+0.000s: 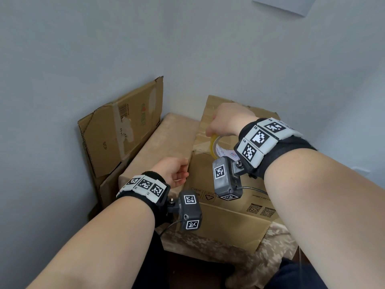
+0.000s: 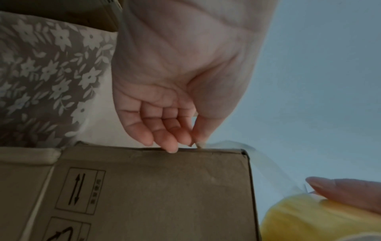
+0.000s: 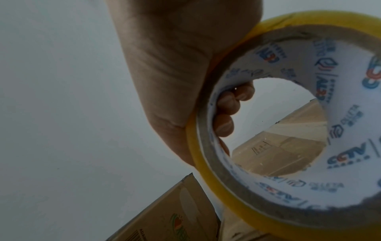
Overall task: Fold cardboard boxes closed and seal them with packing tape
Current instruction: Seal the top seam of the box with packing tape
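A closed brown cardboard box (image 1: 229,184) stands on the table, with clear tape across its top. My right hand (image 1: 210,132) grips a yellow packing tape roll (image 1: 214,146) just above the box top, fingers hooked through the core (image 3: 350,130). My left hand (image 1: 181,174) is at the box's upper left edge. In the left wrist view its thumb and fingertips (image 2: 191,141) pinch the tape end against that edge of the box (image 2: 154,187). A clear strip runs from there to the roll (image 2: 309,220).
A flattened cardboard sheet (image 1: 120,130) leans on the wall to the left of the box. The table carries a beige floral cloth (image 1: 162,142). Pale walls close in behind and on both sides.
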